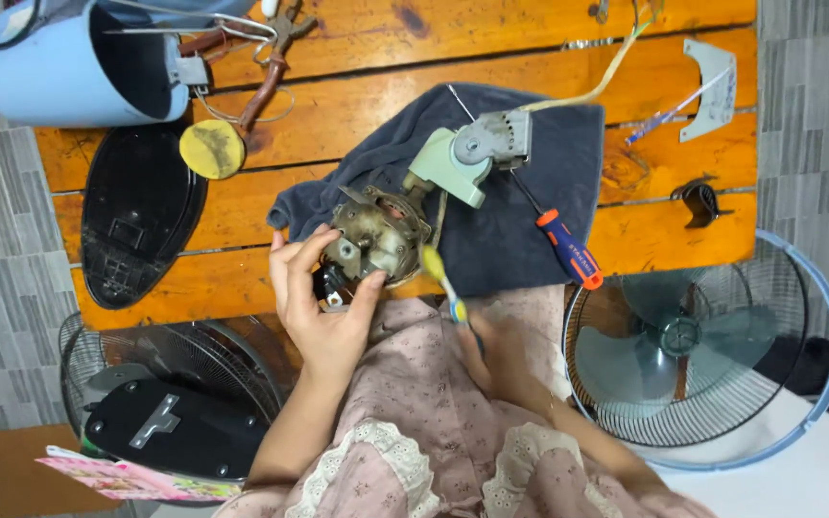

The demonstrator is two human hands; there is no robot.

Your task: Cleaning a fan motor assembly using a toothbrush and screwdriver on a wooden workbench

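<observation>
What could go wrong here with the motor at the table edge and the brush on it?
1. The fan motor sits at the edge of the wooden table, steadied only by the left hand; it might slip off.
2. The toothbrush in the right hand could snag the exposed windings.
3. The screwdriver lies loose on the grey cloth and may roll.

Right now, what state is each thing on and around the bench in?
Fan motor: casing off, dirty, lying on the grey cloth.
Left hand: gripping the motor.
Right hand: holding a toothbrush, bristles at the motor.
Screwdriver: lying unused on the cloth.
Fan blade: sitting in its grille.
</observation>
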